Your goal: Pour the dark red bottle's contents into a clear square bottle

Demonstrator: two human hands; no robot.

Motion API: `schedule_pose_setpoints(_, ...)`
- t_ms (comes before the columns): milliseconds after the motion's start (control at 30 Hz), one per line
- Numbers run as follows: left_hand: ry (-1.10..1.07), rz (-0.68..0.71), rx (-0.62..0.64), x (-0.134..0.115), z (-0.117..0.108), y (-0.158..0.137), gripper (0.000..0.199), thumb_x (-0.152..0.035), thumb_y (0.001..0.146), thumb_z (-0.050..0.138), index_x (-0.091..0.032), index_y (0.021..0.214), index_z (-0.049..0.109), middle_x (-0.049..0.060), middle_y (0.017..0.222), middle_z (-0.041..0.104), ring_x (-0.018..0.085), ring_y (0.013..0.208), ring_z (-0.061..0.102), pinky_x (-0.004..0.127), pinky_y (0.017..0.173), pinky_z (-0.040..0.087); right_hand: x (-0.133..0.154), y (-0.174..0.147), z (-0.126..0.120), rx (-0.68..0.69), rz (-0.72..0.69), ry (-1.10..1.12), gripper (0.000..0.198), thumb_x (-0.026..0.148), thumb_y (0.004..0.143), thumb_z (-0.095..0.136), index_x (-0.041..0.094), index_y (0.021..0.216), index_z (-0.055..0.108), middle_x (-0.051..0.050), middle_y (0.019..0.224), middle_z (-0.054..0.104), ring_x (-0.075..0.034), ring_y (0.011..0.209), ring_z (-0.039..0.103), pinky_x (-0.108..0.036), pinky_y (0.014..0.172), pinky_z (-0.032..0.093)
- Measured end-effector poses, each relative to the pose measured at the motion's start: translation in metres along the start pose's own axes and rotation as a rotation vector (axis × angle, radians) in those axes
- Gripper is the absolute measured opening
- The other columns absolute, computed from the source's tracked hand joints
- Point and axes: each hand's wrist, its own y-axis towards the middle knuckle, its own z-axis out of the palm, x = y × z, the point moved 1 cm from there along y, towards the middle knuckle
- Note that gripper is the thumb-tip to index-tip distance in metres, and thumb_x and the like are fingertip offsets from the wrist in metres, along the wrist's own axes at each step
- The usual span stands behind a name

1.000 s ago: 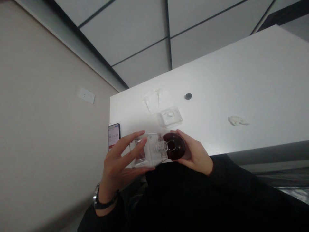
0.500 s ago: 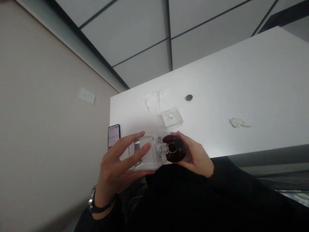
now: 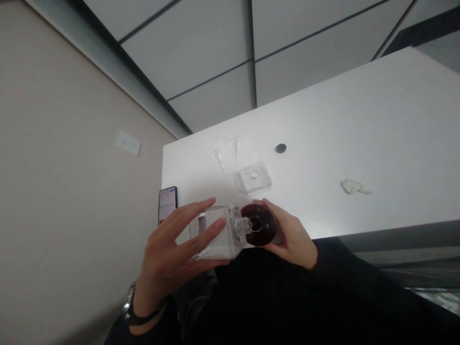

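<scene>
My left hand [image 3: 179,244] is wrapped round a clear square bottle [image 3: 219,242] tipped on its side, its threaded neck pointing right. That neck lies at the mouth of a dark reddish-brown round bottle [image 3: 264,229], which my right hand [image 3: 293,237] grips from the right. Whether the neck touches the mouth, I cannot tell. Any liquid passing between them is too small to make out. Just beyond the bottles, a second clear square bottle [image 3: 256,178] stands on the table, its round opening facing up.
On the white table [image 3: 309,191] are a small black cap [image 3: 281,148], a crumpled white tissue [image 3: 352,186] and faint clear-white pump-like pieces [image 3: 226,152]. A phone [image 3: 167,203] showing a timer lies at the left edge. Close by on the left is a wall with a socket [image 3: 129,143].
My left hand and the clear bottle are slightly lower and farther left in view. The neck still lies at the brown bottle's mouth. Both grips are unchanged.
</scene>
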Motion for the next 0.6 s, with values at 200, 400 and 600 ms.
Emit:
schedule_pose_setpoints(200, 0.047, 0.032, 0.019, -0.0016, -0.0020, 0.0024, 0.043, -0.048, 0.097, 0.074, -0.027, 0.134, 0.070, 0.014, 0.146, 0.069, 0.029, 0.129, 0.071, 0.045, 0.106, 0.064, 0.0003, 0.0008, -0.0006, 0.005, 0.005, -0.006, 0.094, 0.048, 0.094, 0.078, 0.027, 0.170, 0.028, -0.017, 0.153, 0.066, -0.035, 0.137, 0.068, -0.053, 0.112, 0.061)
schedule_pose_setpoints(400, 0.037, 0.038, 0.002, -0.0028, -0.0024, 0.0038, 0.040, -0.047, 0.100, 0.071, -0.024, 0.132, 0.071, 0.015, 0.146, 0.069, 0.029, 0.131, 0.070, 0.043, 0.107, 0.062, 0.0007, 0.0021, -0.0005, -0.003, -0.024, -0.033, 0.092, 0.054, 0.098, 0.071, 0.026, 0.172, 0.023, -0.019, 0.151, 0.067, -0.035, 0.136, 0.069, -0.053, 0.109, 0.063)
schedule_pose_setpoints(600, 0.041, 0.045, 0.013, -0.0033, -0.0041, 0.0036, 0.039, -0.045, 0.099, 0.074, -0.025, 0.132, 0.071, 0.014, 0.147, 0.069, 0.029, 0.131, 0.070, 0.044, 0.106, 0.063, 0.0025, 0.0026, -0.0012, 0.005, -0.023, -0.029, 0.092, 0.052, 0.099, 0.071, 0.026, 0.172, 0.022, -0.019, 0.152, 0.066, -0.034, 0.137, 0.068, -0.051, 0.111, 0.062)
